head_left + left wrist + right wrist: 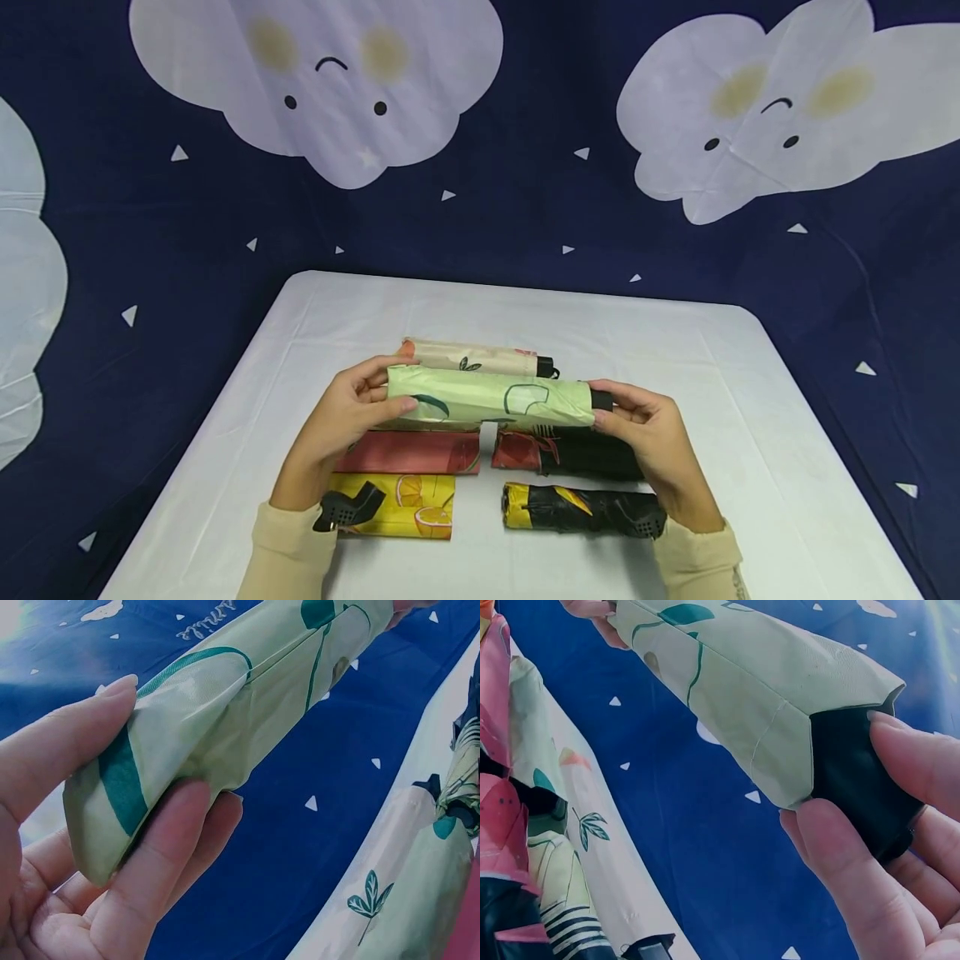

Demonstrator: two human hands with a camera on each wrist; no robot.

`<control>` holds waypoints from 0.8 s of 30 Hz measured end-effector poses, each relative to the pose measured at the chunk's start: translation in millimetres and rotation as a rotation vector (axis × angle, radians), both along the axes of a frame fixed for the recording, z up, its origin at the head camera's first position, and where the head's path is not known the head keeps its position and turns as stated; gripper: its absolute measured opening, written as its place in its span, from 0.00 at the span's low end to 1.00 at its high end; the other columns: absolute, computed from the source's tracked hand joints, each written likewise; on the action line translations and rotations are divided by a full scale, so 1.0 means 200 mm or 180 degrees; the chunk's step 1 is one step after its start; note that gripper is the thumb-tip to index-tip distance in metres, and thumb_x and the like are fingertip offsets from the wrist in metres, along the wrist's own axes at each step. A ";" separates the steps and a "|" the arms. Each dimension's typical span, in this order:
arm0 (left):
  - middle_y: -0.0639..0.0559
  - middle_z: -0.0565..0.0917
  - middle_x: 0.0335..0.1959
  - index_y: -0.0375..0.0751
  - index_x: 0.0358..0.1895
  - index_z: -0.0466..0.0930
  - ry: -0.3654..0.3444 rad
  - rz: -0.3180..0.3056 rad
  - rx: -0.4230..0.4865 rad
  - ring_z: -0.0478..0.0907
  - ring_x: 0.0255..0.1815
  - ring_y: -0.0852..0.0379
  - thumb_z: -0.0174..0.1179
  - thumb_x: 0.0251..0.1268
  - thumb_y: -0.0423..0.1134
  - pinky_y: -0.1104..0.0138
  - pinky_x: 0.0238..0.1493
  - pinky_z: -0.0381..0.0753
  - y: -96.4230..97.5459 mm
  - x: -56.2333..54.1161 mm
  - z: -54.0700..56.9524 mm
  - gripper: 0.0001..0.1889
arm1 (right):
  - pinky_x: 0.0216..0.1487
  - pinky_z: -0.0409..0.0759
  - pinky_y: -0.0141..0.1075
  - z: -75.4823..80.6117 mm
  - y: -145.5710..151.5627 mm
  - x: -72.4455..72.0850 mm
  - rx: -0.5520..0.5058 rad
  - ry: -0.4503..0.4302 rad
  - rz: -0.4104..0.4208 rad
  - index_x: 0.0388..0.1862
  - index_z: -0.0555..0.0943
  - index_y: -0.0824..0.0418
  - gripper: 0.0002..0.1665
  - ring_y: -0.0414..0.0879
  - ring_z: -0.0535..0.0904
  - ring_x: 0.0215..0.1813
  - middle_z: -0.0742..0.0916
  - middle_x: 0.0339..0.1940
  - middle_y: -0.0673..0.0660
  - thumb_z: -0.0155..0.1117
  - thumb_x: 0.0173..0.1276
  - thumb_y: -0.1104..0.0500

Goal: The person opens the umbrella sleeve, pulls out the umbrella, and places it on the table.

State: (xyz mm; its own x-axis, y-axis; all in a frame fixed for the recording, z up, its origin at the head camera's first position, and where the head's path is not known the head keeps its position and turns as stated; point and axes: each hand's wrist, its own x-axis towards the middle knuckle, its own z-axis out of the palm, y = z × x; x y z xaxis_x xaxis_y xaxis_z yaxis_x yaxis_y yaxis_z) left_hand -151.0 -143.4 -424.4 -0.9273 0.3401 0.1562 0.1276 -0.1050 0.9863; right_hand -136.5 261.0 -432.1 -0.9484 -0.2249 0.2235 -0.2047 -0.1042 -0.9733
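Note:
A folded umbrella in a light green printed sleeve [487, 396] is held level above the others, between both hands. My left hand [341, 425] grips the sleeve's closed left end, thumb on one side and fingers on the other. At the opposite end, my right hand [660, 437] pinches the black handle [862, 772] where it sticks out of the sleeve. Just behind lies a cream umbrella [480, 357] with a leaf print and a black handle. Partly hidden below the green one are a red umbrella [412, 452] and a black-and-red one [592, 454].
In the front row lie a yellow umbrella [420, 508] with orange slices and a black-and-yellow umbrella [555, 507], each partly covered by a black wrist camera. The white table [637, 342] ends against a dark blue curtain [525, 225] with clouds.

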 end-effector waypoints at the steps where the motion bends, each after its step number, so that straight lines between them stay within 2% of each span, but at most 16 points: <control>1: 0.38 0.82 0.53 0.25 0.68 0.71 -0.0003 0.0012 0.0004 0.86 0.48 0.50 0.69 0.62 0.25 0.63 0.43 0.88 0.00 0.00 0.01 0.30 | 0.42 0.87 0.36 0.00 0.00 -0.01 -0.0020 0.0002 0.0013 0.61 0.76 0.80 0.23 0.45 0.88 0.43 0.89 0.49 0.60 0.64 0.68 0.77; 12: 0.41 0.82 0.55 0.26 0.69 0.71 0.0021 0.0063 -0.0039 0.86 0.48 0.51 0.70 0.62 0.25 0.65 0.42 0.87 -0.01 -0.04 0.03 0.31 | 0.44 0.87 0.36 0.03 0.01 -0.06 -0.0214 -0.0022 0.0024 0.60 0.77 0.80 0.22 0.42 0.88 0.40 0.89 0.47 0.58 0.65 0.67 0.78; 17: 0.46 0.83 0.52 0.29 0.67 0.75 0.0089 0.0140 -0.0165 0.84 0.40 0.57 0.71 0.62 0.27 0.67 0.36 0.84 -0.01 -0.07 0.03 0.29 | 0.49 0.86 0.40 0.02 0.02 -0.08 -0.0327 -0.0074 0.0054 0.61 0.77 0.80 0.22 0.46 0.87 0.48 0.87 0.53 0.59 0.62 0.68 0.78; 18: 0.48 0.83 0.46 0.31 0.66 0.76 0.0119 0.0181 -0.0202 0.82 0.35 0.61 0.72 0.62 0.28 0.70 0.33 0.81 -0.02 -0.08 0.03 0.29 | 0.50 0.86 0.41 0.02 0.03 -0.08 -0.0355 -0.0085 0.0064 0.61 0.77 0.80 0.22 0.47 0.87 0.50 0.87 0.55 0.60 0.62 0.69 0.78; 20: 0.51 0.83 0.49 0.32 0.65 0.77 0.0150 0.0262 -0.0230 0.77 0.31 0.65 0.72 0.62 0.28 0.72 0.30 0.77 -0.03 -0.09 0.03 0.28 | 0.52 0.85 0.43 0.02 0.04 -0.09 -0.0435 -0.0108 0.0078 0.62 0.76 0.80 0.22 0.50 0.86 0.54 0.86 0.57 0.62 0.60 0.70 0.79; 24: 0.48 0.84 0.51 0.32 0.64 0.78 0.0106 0.0358 -0.0188 0.79 0.33 0.64 0.71 0.62 0.28 0.70 0.31 0.78 -0.07 -0.09 0.04 0.26 | 0.53 0.84 0.44 0.02 0.08 -0.09 -0.0630 -0.0116 0.0087 0.63 0.75 0.80 0.21 0.54 0.84 0.59 0.86 0.59 0.65 0.57 0.71 0.80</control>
State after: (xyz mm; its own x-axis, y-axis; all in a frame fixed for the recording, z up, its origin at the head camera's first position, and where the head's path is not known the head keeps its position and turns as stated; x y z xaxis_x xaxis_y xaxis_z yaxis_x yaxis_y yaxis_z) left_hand -169.4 -156.6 -417.3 -0.9548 0.2437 0.1701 0.1679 -0.0300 0.9853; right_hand -155.0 277.6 -428.8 -0.9508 -0.2059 0.2314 -0.1640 -0.2992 -0.9400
